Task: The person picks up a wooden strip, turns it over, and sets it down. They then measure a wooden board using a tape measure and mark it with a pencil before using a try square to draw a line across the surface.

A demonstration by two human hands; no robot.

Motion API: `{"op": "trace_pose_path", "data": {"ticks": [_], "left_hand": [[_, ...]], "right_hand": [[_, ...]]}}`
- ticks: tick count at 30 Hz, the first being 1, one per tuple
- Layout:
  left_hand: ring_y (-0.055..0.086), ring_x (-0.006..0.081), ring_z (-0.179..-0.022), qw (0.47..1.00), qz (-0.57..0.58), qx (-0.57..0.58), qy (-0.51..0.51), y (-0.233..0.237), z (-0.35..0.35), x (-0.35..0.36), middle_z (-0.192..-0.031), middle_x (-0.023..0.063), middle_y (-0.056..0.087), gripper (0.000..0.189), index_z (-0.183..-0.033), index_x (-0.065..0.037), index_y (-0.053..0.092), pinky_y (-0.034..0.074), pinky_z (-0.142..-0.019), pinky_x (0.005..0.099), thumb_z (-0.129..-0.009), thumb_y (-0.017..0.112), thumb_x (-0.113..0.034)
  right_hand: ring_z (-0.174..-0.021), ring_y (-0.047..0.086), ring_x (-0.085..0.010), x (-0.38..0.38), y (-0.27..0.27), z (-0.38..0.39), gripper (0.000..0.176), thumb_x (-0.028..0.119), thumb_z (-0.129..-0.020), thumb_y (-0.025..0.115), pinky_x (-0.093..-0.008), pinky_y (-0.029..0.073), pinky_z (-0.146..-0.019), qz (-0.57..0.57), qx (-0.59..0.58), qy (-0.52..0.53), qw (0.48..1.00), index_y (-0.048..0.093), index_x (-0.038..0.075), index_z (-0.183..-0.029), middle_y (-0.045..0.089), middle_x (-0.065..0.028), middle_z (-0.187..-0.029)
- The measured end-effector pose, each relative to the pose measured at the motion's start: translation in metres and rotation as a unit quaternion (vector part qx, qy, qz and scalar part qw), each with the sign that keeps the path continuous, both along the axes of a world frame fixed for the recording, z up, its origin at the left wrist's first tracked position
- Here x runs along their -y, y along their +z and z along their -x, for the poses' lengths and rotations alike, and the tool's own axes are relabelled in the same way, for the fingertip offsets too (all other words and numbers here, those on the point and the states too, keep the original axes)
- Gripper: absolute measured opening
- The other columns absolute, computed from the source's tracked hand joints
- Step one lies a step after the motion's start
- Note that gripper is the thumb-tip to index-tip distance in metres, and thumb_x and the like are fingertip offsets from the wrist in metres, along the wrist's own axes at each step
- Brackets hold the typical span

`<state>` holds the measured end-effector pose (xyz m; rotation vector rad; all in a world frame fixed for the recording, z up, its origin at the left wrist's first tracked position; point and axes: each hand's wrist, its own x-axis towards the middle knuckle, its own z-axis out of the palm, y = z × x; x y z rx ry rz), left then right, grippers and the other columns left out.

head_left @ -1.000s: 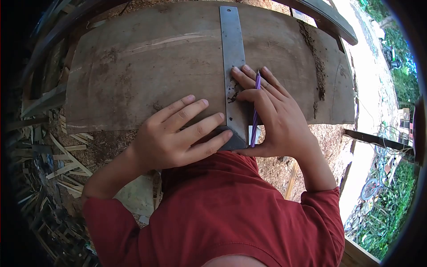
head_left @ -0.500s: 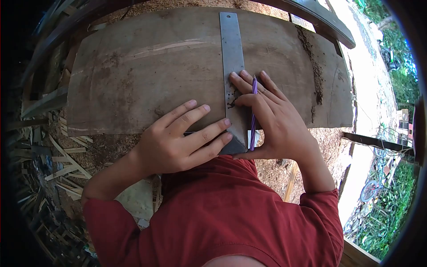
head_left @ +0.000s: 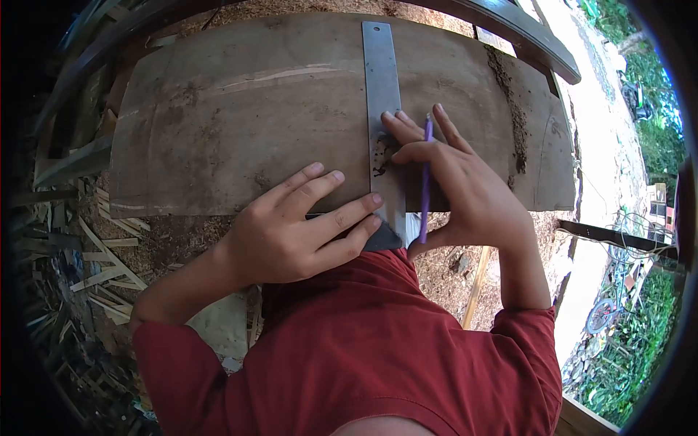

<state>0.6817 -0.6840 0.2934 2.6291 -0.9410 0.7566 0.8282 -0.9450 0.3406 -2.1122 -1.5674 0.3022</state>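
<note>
A metal square (head_left: 382,73) lies with its long blade across a worn wooden board (head_left: 291,116); its dark stock (head_left: 382,238) sits at the near edge. My left hand (head_left: 280,229) has its fingers spread over the board's near edge, with two fingertips touching the square near its stock. The left thumb is hidden. My right hand (head_left: 472,185) holds a purple pencil (head_left: 425,196) threaded between its fingers, one finger crossing over it. Its fingertips reach the blade's right edge beside a dark mark, and the thumb points down near the stock.
Dark wooden beams (head_left: 509,29) run along the board's far side. A crusty dirt track (head_left: 518,116) marks the board's right part. Wood offcuts (head_left: 109,269) litter the ground at left, with sawdust below. A bicycle wheel (head_left: 602,314) and plants stand at far right.
My right hand has shifted slightly right with the pencil, its thumb moving away from the stock. The square has moved a little to the right. My left hand stays nearly still.
</note>
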Motion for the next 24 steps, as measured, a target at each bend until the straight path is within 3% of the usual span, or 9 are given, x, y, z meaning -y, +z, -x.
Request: {"op": "trace_pose_path", "data": {"ticks": [2,4,5,6,8,12,15,21,24], "left_hand": [[0.069,0.0291,-0.118,1.0,-0.002,0.006,-0.001,-0.001,0.0,-0.001,-0.132,-0.0062,0.08,0.02,-0.11,-0.024,0.084,0.066,-0.1,0.0471,-0.096,0.076,-0.035],[0.069,0.029,-0.118,1.0,-0.002,0.001,-0.004,-0.001,0.0,-0.001,-0.132,-0.0059,0.08,0.021,-0.11,-0.024,0.084,0.067,-0.098,0.0468,-0.096,0.076,-0.037],[0.069,0.029,-0.118,1.0,0.001,0.001,-0.002,-0.002,0.0,-0.001,-0.132,-0.0059,0.08,0.021,-0.11,-0.024,0.084,0.067,-0.098,0.0468,-0.096,0.076,-0.037],[0.069,0.0289,-0.118,1.0,0.001,0.006,-0.001,-0.003,0.0,-0.001,-0.132,-0.0059,0.08,0.022,-0.11,-0.024,0.084,0.067,-0.098,0.0468,-0.096,0.076,-0.037],[0.069,0.0288,-0.118,1.0,0.004,0.011,0.003,-0.004,0.0,-0.001,-0.132,-0.0058,0.08,0.022,-0.111,-0.023,0.084,0.067,-0.098,0.0468,-0.096,0.076,-0.038],[0.07,0.0282,-0.117,1.0,0.006,0.015,-0.001,-0.006,-0.001,-0.002,-0.134,-0.0063,0.079,0.021,-0.11,-0.023,0.084,0.067,-0.098,0.0467,-0.096,0.076,-0.036],[0.07,0.0278,-0.117,1.0,0.015,0.011,0.0,-0.007,-0.001,-0.001,-0.134,-0.0064,0.079,0.02,-0.11,-0.024,0.084,0.067,-0.098,0.0465,-0.095,0.077,-0.035],[0.07,0.0274,-0.117,0.999,0.036,-0.001,0.004,-0.007,0.0,-0.001,-0.132,-0.0066,0.079,0.018,-0.109,-0.026,0.084,0.067,-0.099,0.0461,-0.095,0.077,-0.034],[0.07,0.027,-0.117,0.999,0.038,-0.001,0.006,-0.009,0.0,-0.001,-0.132,-0.0068,0.079,0.019,-0.11,-0.026,0.084,0.067,-0.099,0.0458,-0.094,0.077,-0.034]], "right_hand": [[-0.159,0.044,-0.0407,0.003,0.001,-0.007,0.083,0.047,-0.078,0.097,-0.0611,0.02,-0.135,-0.017,-0.021,0.003,1.0,0.054,0.005,-0.137,0.05,-0.0248,-0.169],[-0.154,0.052,-0.041,0.006,0.002,-0.013,0.053,0.03,-0.098,0.083,-0.0578,0.027,-0.134,-0.057,-0.078,-0.026,0.995,0.055,0.006,-0.135,0.058,-0.0252,-0.162],[-0.146,0.063,-0.0368,0.005,0.002,-0.014,0.032,0.017,-0.11,0.065,-0.053,0.034,-0.13,-0.086,-0.102,-0.04,0.99,0.058,0.002,-0.138,0.068,-0.0234,-0.151],[-0.146,0.063,-0.0368,0.004,0.006,-0.014,0.032,0.017,-0.11,0.065,-0.053,0.034,-0.13,-0.084,-0.102,-0.039,0.991,0.058,0.002,-0.138,0.068,-0.0234,-0.151],[-0.126,0.076,-0.0293,0.0,0.014,-0.016,0.028,0.006,-0.108,0.065,-0.0385,0.058,-0.105,-0.118,-0.157,-0.063,0.979,0.066,0.001,-0.136,0.078,-0.019,-0.134],[-0.106,0.08,-0.0234,-0.016,0.002,-0.018,0.029,0.012,-0.108,0.069,-0.0334,0.059,-0.09,-0.197,-0.198,-0.049,0.959,0.072,0.004,-0.136,0.082,-0.0133,-0.115],[-0.096,0.078,-0.0253,-0.029,0.01,-0.031,0.024,0.014,-0.104,0.074,-0.0344,0.058,-0.084,-0.139,-0.129,0.014,0.982,0.074,0.004,-0.126,0.079,-0.012,-0.103],[-0.09,0.071,-0.0331,-0.04,-0.004,-0.015,0.017,0.013,-0.097,0.08,-0.0422,0.054,-0.079,-0.14,-0.117,-0.011,0.983,0.068,0.005,-0.105,0.07,-0.0101,-0.097],[-0.087,0.069,-0.0264,-0.039,-0.01,-0.021,0.012,0.008,-0.098,0.078,-0.038,0.053,-0.078,-0.144,-0.041,0.055,0.987,0.069,0.004,-0.105,0.072,-0.0083,-0.097]]}}
